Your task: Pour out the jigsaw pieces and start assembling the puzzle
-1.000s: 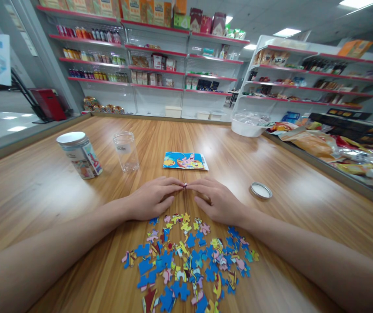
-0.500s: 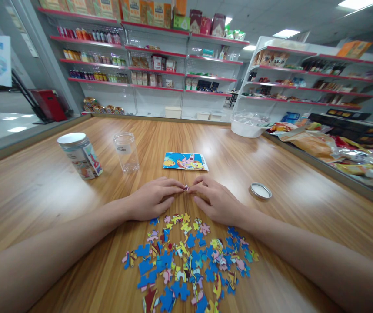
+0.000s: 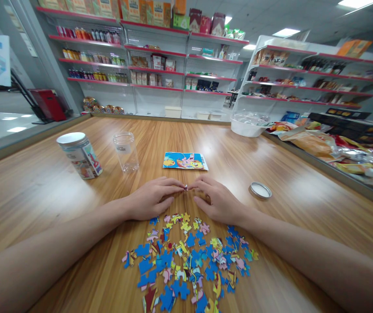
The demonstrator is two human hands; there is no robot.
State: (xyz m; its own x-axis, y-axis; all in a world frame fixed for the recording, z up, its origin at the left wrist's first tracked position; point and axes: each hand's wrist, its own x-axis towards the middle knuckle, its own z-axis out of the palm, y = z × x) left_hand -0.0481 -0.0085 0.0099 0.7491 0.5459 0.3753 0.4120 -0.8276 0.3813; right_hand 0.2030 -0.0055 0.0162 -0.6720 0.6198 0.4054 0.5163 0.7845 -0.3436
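Note:
A small pinkish-white puzzle piece (image 3: 185, 188) lies on the wooden table between my two hands, partly covered by fingertips. My left hand (image 3: 150, 198) presses it from the left with outstretched fingers, its thumb lower and apart. From the right, the fingertips of my right hand (image 3: 217, 200) meet the same piece, thumb also lower. Nearer to me spreads a heap of loose puzzle pieces (image 3: 163, 261), mostly blue, with yellow, pink and red ones among them. Just beyond my hands lies a cartoon picture card (image 3: 185, 161), flat on the table.
At the left stand a labelled jar with a white lid (image 3: 79, 155) and an open clear jar (image 3: 126, 152). A round lid (image 3: 260, 190) lies to the right. Farther back are a white basket (image 3: 248, 126), packaged goods (image 3: 323, 145) and store shelves (image 3: 154, 54).
My right fingertips have shifted slightly around the small piece. My left hand and the loose pieces look the same.

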